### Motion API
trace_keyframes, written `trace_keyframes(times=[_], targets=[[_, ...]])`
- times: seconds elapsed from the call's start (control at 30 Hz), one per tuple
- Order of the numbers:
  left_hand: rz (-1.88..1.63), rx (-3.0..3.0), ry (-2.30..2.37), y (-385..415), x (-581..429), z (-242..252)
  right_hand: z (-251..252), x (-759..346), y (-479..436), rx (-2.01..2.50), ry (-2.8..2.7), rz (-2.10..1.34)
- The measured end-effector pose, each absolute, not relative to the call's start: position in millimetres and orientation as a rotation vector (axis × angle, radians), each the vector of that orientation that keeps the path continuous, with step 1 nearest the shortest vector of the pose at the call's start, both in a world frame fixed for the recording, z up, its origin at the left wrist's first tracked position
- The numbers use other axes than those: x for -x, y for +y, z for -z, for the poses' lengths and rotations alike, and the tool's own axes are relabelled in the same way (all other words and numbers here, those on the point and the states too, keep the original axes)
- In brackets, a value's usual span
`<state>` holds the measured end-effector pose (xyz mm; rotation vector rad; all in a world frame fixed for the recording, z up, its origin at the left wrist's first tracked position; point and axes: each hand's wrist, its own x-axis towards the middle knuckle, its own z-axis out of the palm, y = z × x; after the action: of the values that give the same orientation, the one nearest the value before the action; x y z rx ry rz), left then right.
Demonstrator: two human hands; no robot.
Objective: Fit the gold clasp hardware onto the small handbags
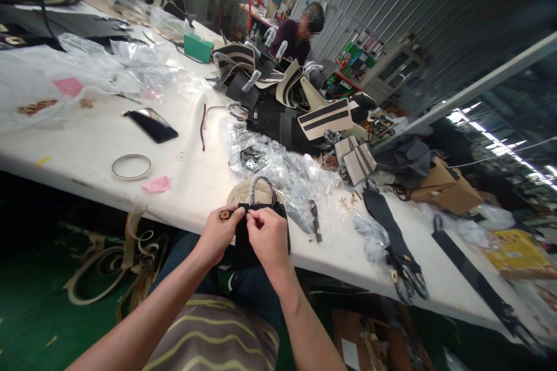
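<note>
At the table's near edge both my hands grip a small black handbag (243,243) with a looped handle (262,185). My left hand (220,233) is closed on the bag's left side, with a small brown-and-gold strap end (225,215) held between thumb and fingers. My right hand (268,237) is closed too, its fingertips pinching the bag's top edge right beside the left thumb. Most of the bag's body is hidden behind my hands.
The white table (87,151) carries a black phone (152,125), a tape ring (131,166), pink notes (156,184), crinkled plastic bags (287,171), black straps (391,237) and piled striped bag panels (322,119). Another person (300,32) sits at the far end. Cardboard boxes (444,188) lie to the right.
</note>
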<state>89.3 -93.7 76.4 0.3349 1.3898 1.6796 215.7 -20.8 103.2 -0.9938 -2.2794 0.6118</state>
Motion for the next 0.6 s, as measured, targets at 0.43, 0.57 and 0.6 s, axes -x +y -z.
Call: trace_keyframes(times=[0.43, 0.57, 0.6], targets=[[-1.516, -0.17, 1.501, -93, -83, -84, -113, -201, -25, 1.17, -2.543, -0.522], [-1.455, -0.152, 1.599, -92, -70, -65, -117, -215, -25, 1.07, -2.556, -0.56], [-1.435, -0.2, 1.618, -92, -66, -58, -119, -219, -27, 1.023, -2.551, -0.593]])
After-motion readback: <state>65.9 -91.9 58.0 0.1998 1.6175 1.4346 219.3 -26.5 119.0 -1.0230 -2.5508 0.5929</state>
